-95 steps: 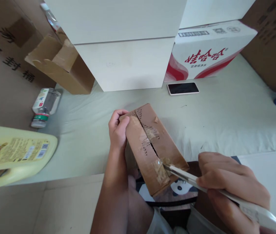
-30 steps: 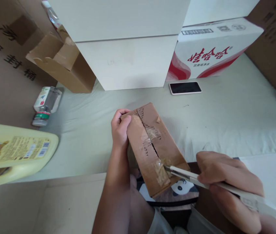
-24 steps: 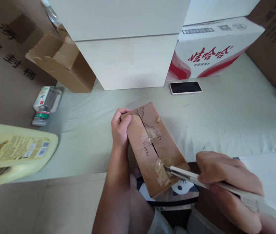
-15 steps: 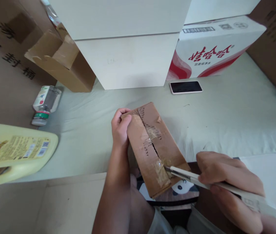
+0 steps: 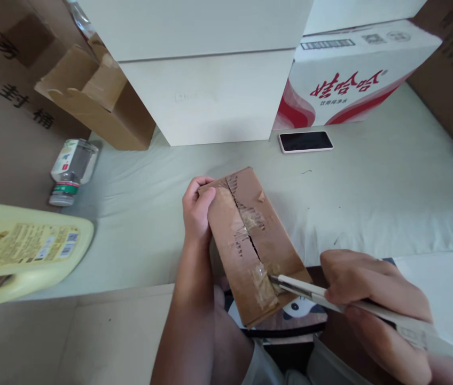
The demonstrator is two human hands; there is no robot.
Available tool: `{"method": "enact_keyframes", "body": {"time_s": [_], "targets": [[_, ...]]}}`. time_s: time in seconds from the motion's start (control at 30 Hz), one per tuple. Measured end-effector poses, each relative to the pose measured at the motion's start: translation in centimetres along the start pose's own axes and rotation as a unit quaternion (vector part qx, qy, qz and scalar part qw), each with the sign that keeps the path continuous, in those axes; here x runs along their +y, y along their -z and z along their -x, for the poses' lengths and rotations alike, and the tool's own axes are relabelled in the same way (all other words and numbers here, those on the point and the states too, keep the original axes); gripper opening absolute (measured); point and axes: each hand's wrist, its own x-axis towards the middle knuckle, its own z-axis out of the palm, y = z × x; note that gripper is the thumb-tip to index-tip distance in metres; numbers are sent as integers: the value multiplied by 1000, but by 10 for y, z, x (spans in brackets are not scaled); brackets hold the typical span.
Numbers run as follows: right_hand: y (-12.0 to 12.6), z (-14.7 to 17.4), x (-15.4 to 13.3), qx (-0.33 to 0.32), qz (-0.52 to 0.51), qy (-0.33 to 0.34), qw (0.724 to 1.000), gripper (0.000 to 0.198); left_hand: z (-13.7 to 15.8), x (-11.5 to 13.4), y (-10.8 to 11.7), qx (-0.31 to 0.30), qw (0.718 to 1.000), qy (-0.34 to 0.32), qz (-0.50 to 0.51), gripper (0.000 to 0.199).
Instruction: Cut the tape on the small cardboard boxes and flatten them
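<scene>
A worn brown cardboard box (image 5: 230, 224) is tilted over my lap, its taped seam facing up and partly split. My left hand (image 5: 198, 208) grips its far left corner, thumb on top and the other fingers partly hidden behind. In my right hand (image 5: 374, 299) is a white utility knife (image 5: 310, 289), held with the fingers wrapped round the handle. The knife's tip touches the crumpled clear tape (image 5: 264, 283) at the near end of the seam.
A phone (image 5: 305, 141) lies on the pale green sheet (image 5: 138, 214). Behind stand a white block (image 5: 218, 101), a red-and-white carton (image 5: 346, 75) and an opened cardboard box (image 5: 126, 117). At left are a plastic bottle (image 5: 72, 166) and a yellow jug (image 5: 62, 224).
The knife tip has shifted very slightly left on the tape. Both hands keep their hold, and the box stays nearly still; the view has moved a little.
</scene>
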Motion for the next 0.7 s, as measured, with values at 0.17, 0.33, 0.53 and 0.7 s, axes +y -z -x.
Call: {"method": "enact_keyframes", "body": {"time_s": [0.17, 0.33, 0.53, 0.7], "targets": [[-1, 0, 0, 3, 9, -13, 1000, 15, -1, -3, 2, -25, 1000, -3, -6, 24], [-1, 0, 1, -2, 1, -14, 1000, 16, -3, -4, 3, -33, 999, -4, -10, 24], [0, 1, 3, -3, 2, -10, 1000, 14, -2, -3, 1, -20, 1000, -7, -3, 25], [1, -1, 0, -3, 15, -8, 1000, 12, -2, -3, 0, -18, 1000, -2, 0, 26]]}}
